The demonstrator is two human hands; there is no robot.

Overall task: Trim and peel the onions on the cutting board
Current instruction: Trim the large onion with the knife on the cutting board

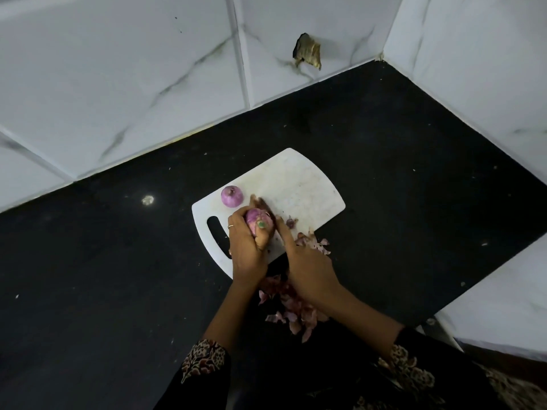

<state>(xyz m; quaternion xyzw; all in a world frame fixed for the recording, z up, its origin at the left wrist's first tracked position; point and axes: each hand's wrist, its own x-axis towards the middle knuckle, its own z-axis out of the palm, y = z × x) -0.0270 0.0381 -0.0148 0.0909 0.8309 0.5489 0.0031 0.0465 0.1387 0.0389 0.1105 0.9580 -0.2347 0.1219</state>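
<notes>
A white cutting board [299, 187] lies on the black counter. One purple onion [232, 196] sits on the board near its left edge. My left hand [247, 250] grips a second purple onion [255, 220] just above the board, with the thumb across its near side and the fingers wrapped round the far side. My right hand [307, 267] reaches in from the right, and its straight index finger touches the held onion's right side. Its other fingers and thumb are hidden, so I cannot tell whether it holds anything.
Loose onion skins [313, 242] lie at the board's front edge, and a larger heap of peels [291, 306] lies on the counter under my wrists. Marble-tiled walls [148, 69] close in the counter at the back and right. A hole in the tile [307, 51] shows above.
</notes>
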